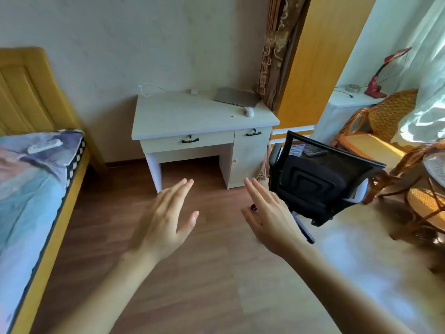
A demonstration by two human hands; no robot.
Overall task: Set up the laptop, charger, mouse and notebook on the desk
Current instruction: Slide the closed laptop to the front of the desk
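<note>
Both hands out in front, above the wood floor [192, 273], well short of the desk. Left hand [166, 220]: flat, fingers spread, grip wide open, nothing in it. Right hand [269, 218]: also flat and open, fingers extended, holding nothing; a small dark spot near its thumb base, cannot tell what.

Black mesh chair [320, 179] just beyond the right hand, turned away from the desk, not touched.

Further on, the white surface [183, 116] against the wall. Laptop [237, 96] lies closed at the back right corner. White mouse [249, 112] just in front of it, near the right edge. A small white block, likely the charger [194, 91], at the back edge, with a white cable [147, 89] looping up the wall behind. No notebook seen on the surface.

Judgement: task barely begun. Items are parked at the back, laptop unopened, charger not visibly connected to it, notebook yet to be found.
</note>
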